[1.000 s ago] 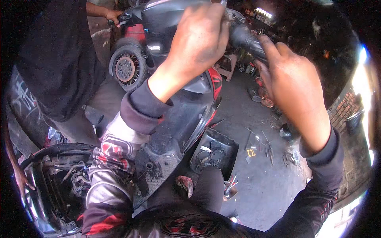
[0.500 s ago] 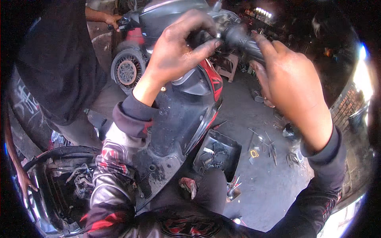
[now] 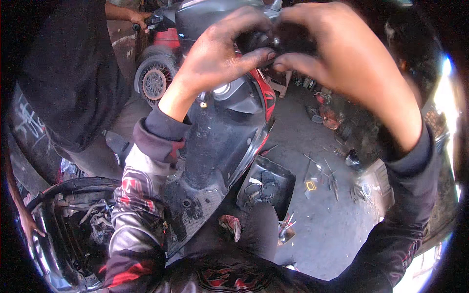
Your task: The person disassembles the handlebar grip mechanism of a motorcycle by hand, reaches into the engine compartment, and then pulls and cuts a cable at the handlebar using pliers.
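Observation:
Both my hands are raised over the front of a scooter [image 3: 198,146], at the right side of its handlebar. My left hand [image 3: 215,61] curls its fingers and thumb round a dark part whose kind I cannot make out. Close against it, my right hand [image 3: 337,51] bends over the same dark spot, thumb tip near my left thumb. A small shiny metal bit [image 3: 276,42] shows between the hands. The handlebar grip is hidden behind my right hand.
At the left a person in a dark shirt [image 3: 73,73] stands close, one hand [image 3: 140,20] on another handlebar. Below lies an open scooter body [image 3: 73,185]. A black tray [image 3: 288,180] with parts, tools [image 3: 333,183] and a yellow gasket [image 3: 311,185] lie on the floor. A stained rag [image 3: 230,227] rests at my leg.
My right hand has left the black handlebar grip and moved left and up, beside my left hand. The left hand stays nearly in place, its fingers still curled.

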Tool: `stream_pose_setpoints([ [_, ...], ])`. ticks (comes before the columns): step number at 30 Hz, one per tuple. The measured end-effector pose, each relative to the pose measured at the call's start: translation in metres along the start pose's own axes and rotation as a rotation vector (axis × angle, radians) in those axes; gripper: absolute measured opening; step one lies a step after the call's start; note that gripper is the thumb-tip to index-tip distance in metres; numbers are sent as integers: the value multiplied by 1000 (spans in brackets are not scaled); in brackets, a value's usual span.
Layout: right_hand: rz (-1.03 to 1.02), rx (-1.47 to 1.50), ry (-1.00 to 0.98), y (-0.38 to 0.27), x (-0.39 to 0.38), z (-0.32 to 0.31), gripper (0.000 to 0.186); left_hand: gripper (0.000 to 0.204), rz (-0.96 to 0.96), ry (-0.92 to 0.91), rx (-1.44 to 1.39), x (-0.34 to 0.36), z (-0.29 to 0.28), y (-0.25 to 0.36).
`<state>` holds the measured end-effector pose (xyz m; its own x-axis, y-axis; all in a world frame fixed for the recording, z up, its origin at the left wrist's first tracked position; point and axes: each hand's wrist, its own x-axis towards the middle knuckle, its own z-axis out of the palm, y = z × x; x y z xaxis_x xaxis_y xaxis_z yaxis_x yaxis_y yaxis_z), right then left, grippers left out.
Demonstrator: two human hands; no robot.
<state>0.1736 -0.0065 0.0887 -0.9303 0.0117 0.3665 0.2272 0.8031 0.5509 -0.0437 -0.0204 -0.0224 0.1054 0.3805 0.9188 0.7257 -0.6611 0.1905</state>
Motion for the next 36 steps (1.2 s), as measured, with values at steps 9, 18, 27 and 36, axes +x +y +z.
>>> stream_pose_setpoints([
  [9,-141,51,197,8,7,-4,15,75,81,162,56,-2,8,-11],
  [18,-110,99,201,16,8,-6,14,74,-115,170,121,8,10,25],
  [27,-135,31,267,31,14,9,17,75,-21,70,-18,12,2,8],
  [36,-271,-287,183,48,22,18,16,52,-266,316,-422,6,29,23],
])
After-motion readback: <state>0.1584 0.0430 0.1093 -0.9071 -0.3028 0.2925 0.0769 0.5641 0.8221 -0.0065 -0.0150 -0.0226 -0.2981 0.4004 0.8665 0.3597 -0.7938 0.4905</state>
